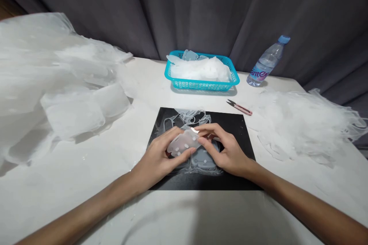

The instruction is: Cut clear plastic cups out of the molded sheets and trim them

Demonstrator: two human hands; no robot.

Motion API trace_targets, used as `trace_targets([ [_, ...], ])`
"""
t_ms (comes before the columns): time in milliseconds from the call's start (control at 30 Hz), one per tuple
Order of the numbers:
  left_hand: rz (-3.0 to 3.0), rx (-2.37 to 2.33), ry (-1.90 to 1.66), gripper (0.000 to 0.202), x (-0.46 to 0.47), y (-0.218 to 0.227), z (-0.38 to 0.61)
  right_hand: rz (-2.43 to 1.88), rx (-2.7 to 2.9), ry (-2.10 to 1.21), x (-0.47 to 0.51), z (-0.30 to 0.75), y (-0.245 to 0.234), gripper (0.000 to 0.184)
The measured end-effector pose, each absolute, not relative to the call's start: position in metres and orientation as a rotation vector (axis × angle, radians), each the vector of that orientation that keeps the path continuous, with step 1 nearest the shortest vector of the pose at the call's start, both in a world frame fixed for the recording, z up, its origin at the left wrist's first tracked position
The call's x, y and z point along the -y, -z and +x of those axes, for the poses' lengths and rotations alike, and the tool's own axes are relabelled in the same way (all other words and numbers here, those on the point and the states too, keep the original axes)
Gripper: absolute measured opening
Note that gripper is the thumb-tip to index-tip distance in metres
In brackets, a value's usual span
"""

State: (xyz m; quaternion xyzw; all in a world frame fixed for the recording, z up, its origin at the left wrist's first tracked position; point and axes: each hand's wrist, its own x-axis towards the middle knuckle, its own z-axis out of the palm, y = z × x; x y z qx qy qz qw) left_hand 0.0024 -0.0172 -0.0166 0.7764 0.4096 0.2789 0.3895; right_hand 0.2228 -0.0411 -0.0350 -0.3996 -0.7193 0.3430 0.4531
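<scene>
Above the middle of a black mat [235,176], my left hand [169,149] is closed on a small, translucent white molded piece [184,143] with raised oval spots. The fingers of my right hand [221,147] pinch the same piece at its right edge. Beneath both hands lies a clear molded sheet [204,160] with shaped outlines. Thin looping strips [191,115] of the same clear material spread toward the back of the mat. My palms hide part of the sheet.
Large heaps of translucent sheets [74,111] fill the left side. A pile of clear scraps [304,122] lies right. Behind the mat are a turquoise basket [201,85] with white pieces, pink-handled thread snips [240,107] and a water bottle [266,65]. A dark curtain [195,11] hangs behind.
</scene>
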Motion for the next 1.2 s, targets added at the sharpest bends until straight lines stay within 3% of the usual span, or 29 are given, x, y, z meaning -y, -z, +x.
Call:
trace_targets([
  [400,1.939,-1.075,-0.77,0.026,0.0177,0.0129,0.0037,-1.017,1.81,-0.83,0.0406,0.2235,0.0362,0.027],
  [667,1.922,-1.102,-0.801,0.022,0.0194,0.0193,0.0017,-0.991,1.879,-0.793,0.0432,0.2242,0.0352,0.054],
  [1200,1.902,-1.099,-0.729,0.026,0.0183,0.0172,0.0037,-0.996,1.862,-0.749,0.0426,0.2231,0.0378,0.041],
])
